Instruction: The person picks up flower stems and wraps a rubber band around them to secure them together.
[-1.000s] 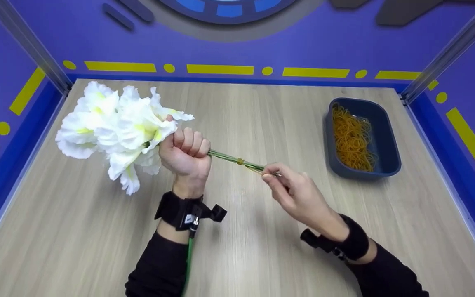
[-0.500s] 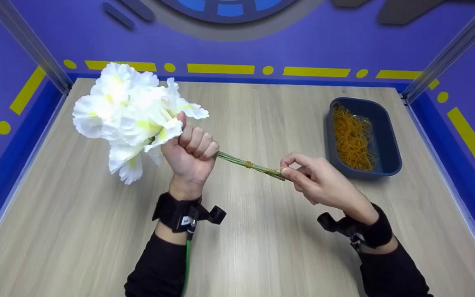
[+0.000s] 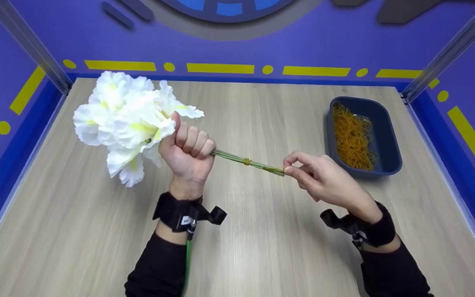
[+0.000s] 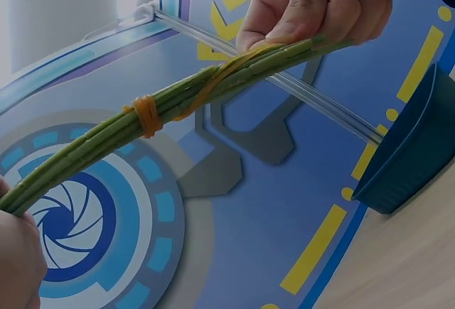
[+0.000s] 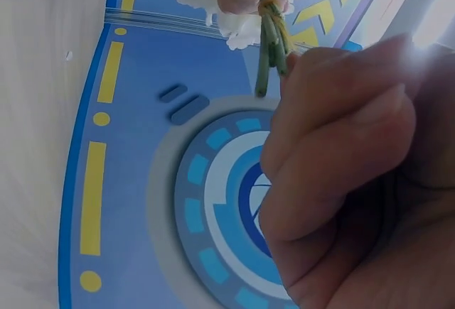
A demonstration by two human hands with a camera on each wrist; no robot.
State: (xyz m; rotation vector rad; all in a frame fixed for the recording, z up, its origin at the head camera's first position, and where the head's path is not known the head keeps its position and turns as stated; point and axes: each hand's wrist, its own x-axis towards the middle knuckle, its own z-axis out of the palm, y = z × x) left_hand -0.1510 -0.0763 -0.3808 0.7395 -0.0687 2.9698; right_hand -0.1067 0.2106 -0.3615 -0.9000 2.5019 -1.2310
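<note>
My left hand (image 3: 188, 154) grips a bunch of white artificial flowers (image 3: 124, 119) just below the blooms, holding it tilted above the table. Its green stems (image 3: 229, 156) slope down to the right from the fist. An orange rubber band (image 4: 147, 116) is wound round them partway along, and a stretched length of it runs slantwise over the stems towards their cut ends. There my right hand (image 3: 326, 177) pinches the band between thumb and forefinger, close against the stem ends. Whether the fingertips also hold a stem is hidden.
A dark blue-grey tub (image 3: 390, 144) with a heap of rubber bands (image 3: 351, 140) stands at the right of the wooden table (image 3: 245, 247). Purple-blue panels (image 3: 237, 53) close in the back and both sides. A green cable (image 3: 189, 260) runs along the left forearm.
My right hand has moved right, drawing the band along the stems to their ends. The flowers rose and shifted right with my left hand, then sank slightly.
</note>
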